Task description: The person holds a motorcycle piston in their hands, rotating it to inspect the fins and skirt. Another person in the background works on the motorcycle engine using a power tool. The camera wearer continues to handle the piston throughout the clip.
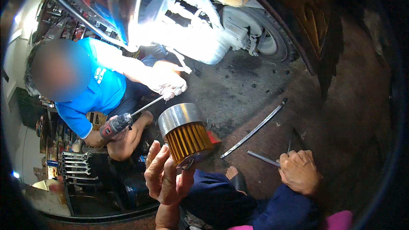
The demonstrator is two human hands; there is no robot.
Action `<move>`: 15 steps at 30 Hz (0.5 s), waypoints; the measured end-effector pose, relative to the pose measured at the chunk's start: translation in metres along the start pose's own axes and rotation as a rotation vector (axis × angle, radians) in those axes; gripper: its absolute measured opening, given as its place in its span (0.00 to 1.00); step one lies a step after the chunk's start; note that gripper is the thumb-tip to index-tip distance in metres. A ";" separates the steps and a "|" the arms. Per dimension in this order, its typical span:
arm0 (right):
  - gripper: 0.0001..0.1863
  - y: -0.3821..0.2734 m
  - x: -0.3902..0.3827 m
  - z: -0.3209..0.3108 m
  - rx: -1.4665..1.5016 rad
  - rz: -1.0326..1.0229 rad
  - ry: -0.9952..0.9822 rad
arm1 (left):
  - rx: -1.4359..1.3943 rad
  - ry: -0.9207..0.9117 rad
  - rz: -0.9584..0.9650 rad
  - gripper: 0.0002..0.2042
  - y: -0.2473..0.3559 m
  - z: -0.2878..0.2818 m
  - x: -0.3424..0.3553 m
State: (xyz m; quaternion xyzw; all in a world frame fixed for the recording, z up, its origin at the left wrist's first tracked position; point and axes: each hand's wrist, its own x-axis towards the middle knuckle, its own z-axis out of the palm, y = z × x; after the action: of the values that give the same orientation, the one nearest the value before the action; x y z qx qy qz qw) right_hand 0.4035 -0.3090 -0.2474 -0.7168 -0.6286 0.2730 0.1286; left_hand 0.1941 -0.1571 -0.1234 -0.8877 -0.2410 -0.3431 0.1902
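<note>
My left hand (166, 174) is raised with its fingertips closed around a short cylinder (187, 138). The cylinder has a smooth silver metal band on top and amber, pleat-like ribs below, much like a filter; its underside is partly hidden. Low on the right, my right hand (300, 172) is wrapped round a grey metal rod (262, 158), which sticks out to the left past the fingers. A second thin dark piece (290, 141) stands up behind that hand; whether I grip it cannot be seen.
A co-worker in a blue shirt (96, 79) crouches at left, holding a power drill (116, 126) with a long shaft. A flat metal bar (254, 128) lies on the floor. Several wrenches (76, 166) sit lower left. A vehicle with a wheel (272, 38) is at the top, brightly lit.
</note>
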 end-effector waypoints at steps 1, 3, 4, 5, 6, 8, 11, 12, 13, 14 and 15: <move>0.09 -0.001 0.000 0.001 -0.005 0.009 0.010 | -0.001 -0.004 -0.012 0.16 0.000 0.000 0.000; 0.09 -0.002 0.002 0.001 -0.002 0.040 -0.024 | -0.008 -0.005 -0.014 0.16 0.000 0.000 0.001; 0.10 -0.002 0.003 0.000 -0.001 0.056 -0.041 | -0.005 -0.021 -0.024 0.16 0.000 -0.001 0.002; 0.10 -0.002 0.003 0.000 0.001 0.046 -0.041 | 0.001 -0.036 -0.034 0.16 0.000 -0.002 0.003; 0.10 -0.001 0.003 0.000 0.003 0.036 -0.041 | -0.027 -0.002 0.002 0.17 -0.003 0.001 0.002; 0.10 -0.001 0.003 0.000 0.003 0.024 -0.038 | -0.054 0.022 0.007 0.17 -0.004 0.003 0.000; 0.10 0.000 0.002 0.000 0.007 0.012 -0.027 | -0.075 0.019 0.009 0.16 -0.002 0.002 0.003; 0.10 0.000 0.002 -0.001 0.015 0.005 -0.024 | -0.074 0.010 -0.002 0.16 -0.001 0.001 0.003; 0.10 -0.001 0.002 -0.003 0.023 -0.003 -0.021 | -0.073 0.001 -0.013 0.16 -0.001 0.001 0.002; 0.10 -0.001 0.002 -0.004 0.025 0.004 -0.025 | -0.064 0.007 -0.008 0.16 0.000 0.001 0.002; 0.10 -0.002 0.003 -0.004 0.027 0.011 -0.030 | -0.054 0.012 -0.002 0.16 0.000 0.000 0.002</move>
State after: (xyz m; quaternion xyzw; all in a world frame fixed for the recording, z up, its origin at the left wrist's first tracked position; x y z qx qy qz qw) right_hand 0.4042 -0.3052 -0.2432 -0.7142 -0.6230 0.2927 0.1273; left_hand 0.1956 -0.1559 -0.1220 -0.8901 -0.2315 -0.3550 0.1675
